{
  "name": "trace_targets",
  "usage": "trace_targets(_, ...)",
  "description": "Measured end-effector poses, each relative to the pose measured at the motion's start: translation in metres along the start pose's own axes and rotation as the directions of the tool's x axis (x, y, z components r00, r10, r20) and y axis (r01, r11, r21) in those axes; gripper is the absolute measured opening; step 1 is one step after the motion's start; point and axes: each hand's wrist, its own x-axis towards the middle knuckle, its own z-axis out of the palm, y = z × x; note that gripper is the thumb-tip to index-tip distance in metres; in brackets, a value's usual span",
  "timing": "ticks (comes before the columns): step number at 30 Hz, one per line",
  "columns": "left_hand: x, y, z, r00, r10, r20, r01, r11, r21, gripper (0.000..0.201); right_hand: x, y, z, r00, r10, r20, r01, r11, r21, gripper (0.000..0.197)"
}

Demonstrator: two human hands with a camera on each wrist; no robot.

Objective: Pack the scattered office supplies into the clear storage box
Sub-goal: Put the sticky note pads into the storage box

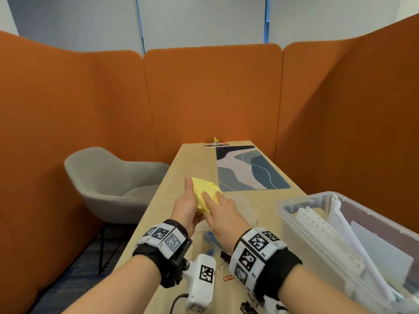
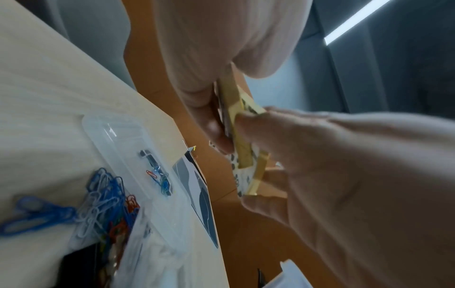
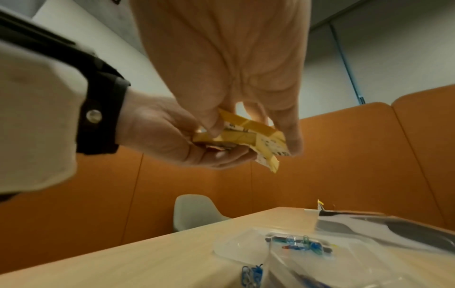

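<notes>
A messy stack of yellow sticky notes (image 1: 205,192) is held above the table between both hands. My left hand (image 1: 187,206) cups it from below, with the thumb (image 2: 211,124) against its side. My right hand (image 1: 218,208) pinches the stack from above with thumb and fingers (image 3: 288,140). The wrist views show the notes (image 2: 243,140) (image 3: 248,134) fanned out of line, with printed backing showing. The clear storage box (image 1: 301,234) stands at the right and holds papers and white punched strips.
Loose paper clips (image 1: 210,240) (image 2: 103,198) and a black binder clip (image 1: 224,254) lie on the wooden table under my wrists. A small clear case (image 2: 138,155) (image 3: 283,245) holds a few clips. Farther back lies a patterned desk mat (image 1: 247,171). A grey chair (image 1: 113,182) stands left, orange partitions around.
</notes>
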Motion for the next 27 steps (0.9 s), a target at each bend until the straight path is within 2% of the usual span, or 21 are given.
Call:
trace_targets(3,-0.013,-0.001,0.003,0.998,0.027,0.058,-0.030,0.998,0.051,0.032,-0.020,-0.004,-0.016,0.999,0.001,0.050,-0.005,0.997,0.075,0.053)
trace_targets(5,-0.017,-0.004,0.003,0.996,0.047,0.072,-0.051,0.997,0.053,0.036,-0.030,-0.001,-0.027,0.999,0.041,0.017,-0.043,0.986,0.163,0.061)
trace_targets(6,-0.018,-0.005,0.001,0.995,0.060,0.078,-0.065,0.996,0.061,0.038,-0.033,0.003,-0.032,0.995,0.094,-0.031,-0.083,0.962,0.261,0.063)
trace_targets(9,-0.026,-0.007,-0.003,0.988,0.092,0.122,-0.103,0.991,0.087,0.040,-0.034,0.013,-0.045,0.938,0.324,-0.125,-0.208,0.812,0.545,0.056)
trace_targets(11,-0.035,-0.008,-0.002,0.980,0.096,0.174,-0.113,0.990,0.087,0.041,-0.035,0.016,-0.048,0.916,0.400,-0.012,-0.298,0.703,0.646,0.051)
trace_targets(13,-0.044,-0.008,0.003,0.968,0.112,0.223,-0.137,0.986,0.099,0.040,-0.037,0.015,-0.047,0.916,0.382,0.125,-0.338,0.563,0.754,0.052)
trace_targets(15,-0.050,-0.010,0.009,0.959,0.133,0.252,-0.173,0.974,0.146,0.037,-0.041,0.013,-0.042,0.901,0.400,0.166,-0.361,0.481,0.799,0.051)
trace_targets(17,-0.052,-0.009,0.012,0.954,0.163,0.251,-0.223,0.946,0.235,0.033,-0.045,0.016,-0.037,0.889,0.440,0.129,-0.351,0.472,0.809,0.053)
trace_targets(20,-0.054,-0.005,0.017,0.944,0.220,0.246,-0.313,0.836,0.452,0.048,-0.056,0.019,-0.035,0.899,0.423,0.113,-0.312,0.440,0.842,0.039)
trace_targets(22,-0.057,-0.003,0.023,0.941,0.254,0.222,-0.335,0.783,0.524,0.049,-0.064,0.020,-0.035,0.907,0.415,0.073,-0.280,0.463,0.841,0.039)
trace_targets(25,-0.070,-0.002,0.034,0.937,0.230,0.263,-0.325,0.849,0.417,0.054,-0.072,0.025,-0.037,0.893,0.449,0.021,-0.243,0.443,0.863,0.044)
trace_targets(26,-0.075,-0.001,0.038,0.925,0.209,0.316,-0.329,0.858,0.395,0.057,-0.074,0.028,-0.038,0.885,0.464,0.032,-0.254,0.426,0.868,0.045)
trace_targets(27,-0.081,0.000,0.040,0.898,0.198,0.393,-0.357,0.850,0.387,0.051,-0.076,0.031,-0.039,0.878,0.477,0.039,-0.266,0.419,0.868,0.047)
